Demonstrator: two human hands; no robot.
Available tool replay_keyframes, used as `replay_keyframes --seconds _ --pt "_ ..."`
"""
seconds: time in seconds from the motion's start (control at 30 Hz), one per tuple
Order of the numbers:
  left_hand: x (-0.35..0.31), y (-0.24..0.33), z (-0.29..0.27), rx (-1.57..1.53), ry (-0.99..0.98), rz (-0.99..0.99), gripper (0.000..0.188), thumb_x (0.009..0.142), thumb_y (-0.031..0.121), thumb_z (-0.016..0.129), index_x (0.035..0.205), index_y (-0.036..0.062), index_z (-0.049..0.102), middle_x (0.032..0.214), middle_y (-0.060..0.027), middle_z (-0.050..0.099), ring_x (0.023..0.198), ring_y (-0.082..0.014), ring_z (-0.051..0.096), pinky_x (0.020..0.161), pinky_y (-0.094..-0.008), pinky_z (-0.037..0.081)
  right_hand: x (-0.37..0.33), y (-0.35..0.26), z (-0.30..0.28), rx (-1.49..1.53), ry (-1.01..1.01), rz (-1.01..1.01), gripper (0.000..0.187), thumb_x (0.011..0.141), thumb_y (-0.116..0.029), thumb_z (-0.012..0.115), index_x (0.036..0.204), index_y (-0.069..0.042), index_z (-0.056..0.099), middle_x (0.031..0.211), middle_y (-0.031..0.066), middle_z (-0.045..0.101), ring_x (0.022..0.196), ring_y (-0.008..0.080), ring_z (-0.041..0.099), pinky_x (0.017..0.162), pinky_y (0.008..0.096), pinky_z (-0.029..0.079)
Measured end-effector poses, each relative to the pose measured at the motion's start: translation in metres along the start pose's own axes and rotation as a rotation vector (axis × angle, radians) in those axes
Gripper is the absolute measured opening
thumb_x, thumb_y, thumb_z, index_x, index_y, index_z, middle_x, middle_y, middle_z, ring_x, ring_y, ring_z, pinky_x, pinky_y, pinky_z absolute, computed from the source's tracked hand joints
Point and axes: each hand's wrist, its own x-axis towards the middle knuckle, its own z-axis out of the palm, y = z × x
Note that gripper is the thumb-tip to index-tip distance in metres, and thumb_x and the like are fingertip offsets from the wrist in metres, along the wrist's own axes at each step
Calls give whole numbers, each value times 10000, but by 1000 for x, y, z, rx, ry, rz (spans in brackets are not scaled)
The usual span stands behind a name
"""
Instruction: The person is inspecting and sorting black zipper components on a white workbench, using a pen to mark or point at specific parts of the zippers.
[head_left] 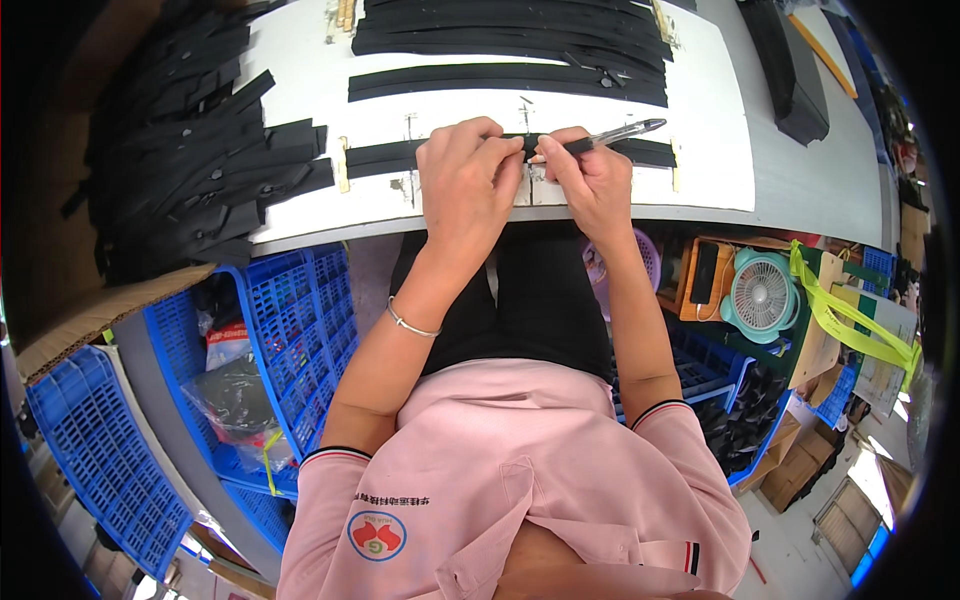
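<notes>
A narrow black strip (385,158) lies straight across the white board, between two small tan blocks at its ends. My left hand (462,182) rests over its middle, thumb and fingers closed on the strip. Just right of it, my right hand (592,185) grips a pen (628,132) with a clear barrel. The pen slants up to the right, and its writing end is at the strip, partly hidden by my fingers. Beyond my hands lies another black strip (450,80) with a small dark pull near its right end. Short marked lines show on the board under the strip.
Many black strips (190,180) are heaped on the left, and more (500,28) lie in rows at the far side of the white board (715,130). A black box-shaped object (785,75) sits at the right. Blue crates (285,330) and a teal fan (762,297) are below table level.
</notes>
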Motion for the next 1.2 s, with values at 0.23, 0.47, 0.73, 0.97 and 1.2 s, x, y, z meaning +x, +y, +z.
replay_keyframes --seconds 0.23,0.47,0.73,0.97,1.2 --pt "3 0 1 3 0 -5 113 789 70 793 898 82 768 1012 -9 661 961 -232 592 850 -385 418 3 1 0 -67 4 -15 217 977 -135 693 873 54 716 766 83 727 574 136 636 536 277 456" --pt "2 0 -16 37 -73 -9 277 822 69 774 1099 69 764 1110 -61 678 1026 -261 606 896 -394 437 -10 1 -7 150 35 183 149 981 -144 699 1031 -14 753 851 46 748 690 67 640 590 230 473" --pt "-20 -9 -58 140 -303 -33 516 916 230 741 1382 45 618 1471 -156 533 1368 -344 468 1161 -534 299 -23 25 -55 -688 237 -103 245 994 -48 646 1234 -37 692 1063 110 748 997 273 693 953 373 488" --pt "53 -58 -27 172 -302 112 532 962 302 699 1404 27 586 1504 -188 502 1433 -367 416 1211 -532 271 37 34 -60 -746 51 -66 388 992 -16 563 1362 -109 632 1293 116 660 1248 320 568 1081 415 412" --pt "53 -88 -97 328 -222 15 428 949 115 669 1376 101 641 1465 -167 558 1428 -364 454 1220 -506 270 -10 38 -71 -661 199 11 427 949 -6 674 1361 -113 639 1281 113 673 1231 338 582 1071 428 437"
